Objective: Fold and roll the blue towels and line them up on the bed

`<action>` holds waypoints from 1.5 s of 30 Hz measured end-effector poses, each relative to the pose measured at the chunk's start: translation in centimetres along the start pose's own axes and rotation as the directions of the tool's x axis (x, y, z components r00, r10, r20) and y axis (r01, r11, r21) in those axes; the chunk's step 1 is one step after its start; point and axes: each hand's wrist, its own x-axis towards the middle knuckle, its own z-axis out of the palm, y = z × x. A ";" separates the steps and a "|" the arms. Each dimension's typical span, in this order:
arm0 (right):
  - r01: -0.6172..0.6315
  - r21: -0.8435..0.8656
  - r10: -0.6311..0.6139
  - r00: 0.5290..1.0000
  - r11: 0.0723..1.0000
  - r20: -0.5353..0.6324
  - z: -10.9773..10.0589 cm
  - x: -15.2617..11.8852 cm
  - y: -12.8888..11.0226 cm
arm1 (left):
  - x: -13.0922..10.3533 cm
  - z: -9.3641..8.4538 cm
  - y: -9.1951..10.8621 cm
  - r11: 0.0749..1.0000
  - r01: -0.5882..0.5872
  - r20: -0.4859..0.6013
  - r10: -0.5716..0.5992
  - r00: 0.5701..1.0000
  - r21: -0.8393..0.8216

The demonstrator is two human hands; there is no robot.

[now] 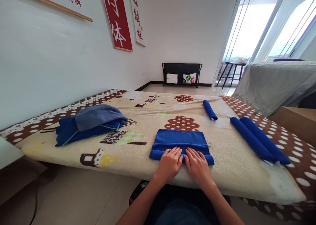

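A blue cloth lies on the patterned blanket in front of me, its near edge rolled into a thick band. My left hand rests on the left-middle part of that roll, fingers stretched forward over it. Beside it, my right hand presses on the roll too, with its fingers laid flat. The two hands are close together but apart. A small rolled blue cloth lies farther back to the right. Two longer blue rolls lie side by side at the right.
At the left is a pile of blue and grey-blue cloths. The patterned blanket covers the bed, whose near edge is just before me. A covered piece of furniture and a cardboard box stand at the right.
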 end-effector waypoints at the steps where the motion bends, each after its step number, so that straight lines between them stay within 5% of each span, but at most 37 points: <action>1: -0.028 -0.022 0.028 1.000 0.999 -0.004 0.0 -0.1 0.7 | -0.3 -0.1 -0.6 0.999 0.036 -0.016 -0.036 0.999 0.014; 7: -0.156 -0.135 0.152 0.988 0.978 -0.039 -0.6 -1.5 5.1 | -3.0 -1.6 -4.3 0.966 0.234 -0.140 -0.218 0.966 0.109; 12: -0.148 -0.154 0.140 0.988 0.977 -0.058 -0.7 -1.2 3.5 | -2.4 -1.4 -2.6 0.932 0.322 -0.190 -0.289 0.938 0.168; 17: -0.001 0.013 0.000 1.000 1.000 0.030 0.0 0.3 -0.7 | 0.5 -0.3 0.1 0.995 0.070 0.025 -0.072 0.997 0.074; 20: -0.050 0.008 0.049 0.994 0.999 0.099 0.3 1.1 -1.1 | 1.2 -0.3 -0.1 1.000 -0.019 0.095 0.018 0.995 0.009; 23: -0.176 -0.077 0.184 0.976 0.981 0.112 0.1 1.4 0.4 | 0.5 -0.9 -1.9 0.987 0.155 0.063 -0.158 0.985 0.053; 26: -0.253 -0.150 0.270 0.957 0.956 0.107 -0.2 1.1 2.5 | -0.9 -1.6 -4.0 0.910 0.391 -0.040 -0.389 0.920 0.139; 31: -0.280 -0.241 0.312 0.945 0.929 0.104 -0.5 0.7 3.4 | -1.6 -1.9 -4.3 0.869 0.433 -0.152 -0.407 0.901 0.240; 33: -0.265 -0.237 0.299 0.946 0.935 0.124 -0.4 1.1 2.5 | -0.8 -1.6 -3.5 0.892 0.387 -0.121 -0.368 0.922 0.235; 37: -0.137 -0.084 0.153 0.956 0.987 0.249 0.0 2.5 0.0 | 1.7 -0.7 -1.8 0.981 0.172 0.103 -0.181 0.978 0.086; 40: -0.057 0.004 0.053 0.950 0.998 0.309 0.2 3.6 -0.7 | 3.1 -0.4 -1.5 0.999 0.050 0.211 -0.046 0.976 -0.015; 45: -0.207 -0.093 0.224 0.936 0.974 0.271 -0.3 3.7 1.9 | 2.2 -1.3 -3.3 0.961 0.266 0.158 -0.274 0.948 0.074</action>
